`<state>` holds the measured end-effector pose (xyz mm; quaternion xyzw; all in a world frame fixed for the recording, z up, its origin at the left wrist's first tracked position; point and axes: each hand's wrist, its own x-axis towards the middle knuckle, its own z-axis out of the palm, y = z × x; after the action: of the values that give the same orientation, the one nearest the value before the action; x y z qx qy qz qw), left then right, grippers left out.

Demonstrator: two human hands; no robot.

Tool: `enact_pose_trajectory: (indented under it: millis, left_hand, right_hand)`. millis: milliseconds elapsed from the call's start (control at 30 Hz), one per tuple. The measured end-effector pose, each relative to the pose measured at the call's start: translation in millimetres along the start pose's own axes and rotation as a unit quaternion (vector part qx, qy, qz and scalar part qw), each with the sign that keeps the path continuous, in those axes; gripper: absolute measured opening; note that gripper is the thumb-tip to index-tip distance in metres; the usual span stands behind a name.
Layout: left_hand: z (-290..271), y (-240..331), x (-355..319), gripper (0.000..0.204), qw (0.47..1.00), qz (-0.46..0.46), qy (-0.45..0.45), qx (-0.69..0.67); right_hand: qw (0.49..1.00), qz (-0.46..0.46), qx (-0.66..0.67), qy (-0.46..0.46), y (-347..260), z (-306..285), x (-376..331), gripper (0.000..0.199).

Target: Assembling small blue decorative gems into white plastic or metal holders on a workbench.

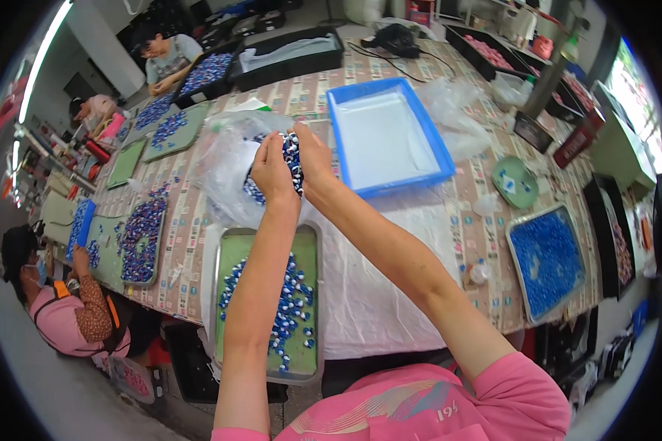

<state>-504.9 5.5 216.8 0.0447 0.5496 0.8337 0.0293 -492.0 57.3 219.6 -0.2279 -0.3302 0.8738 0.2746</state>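
1. The worktop (390, 242) is long and covered with a patterned sheet; other people sit along its left edge and at its far left corner.
2. A white cloth (375, 287) lies at the near edge of the worktop, under and beside the green tray.
3. A blue tray (434, 140) with a pale inside stands in the middle of the worktop, just beside the raised hands on their right.
4. A clear plastic bag (224, 173) lies behind the green tray, with blue and white pieces inside it.
5. A green tray (237, 253) sits at the near edge, and many small blue and white pieces (290, 305) are spread on it.
6. The left hand (272, 173) is raised above the bag, its fingers closed on a bunch of blue and white pieces (292, 156).
7. The right hand (312, 158) grips the same bunch from the other side, touching the left hand.
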Motion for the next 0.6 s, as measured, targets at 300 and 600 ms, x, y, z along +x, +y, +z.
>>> enact_pose_trajectory:
  millis: [300,600]
  left_hand:
    - [33,-62,-225,0.025,0.995,-0.073,-0.060,-0.019]
    - [68,-129,-337,0.024,0.994,-0.056,-0.087,0.023]
  right_hand:
    - [0.995,-0.027,-0.021,0.096,-59,-191,-146,0.031]
    - [0.970,-0.154,-0.140,0.122,-91,-317,-200,0.030]
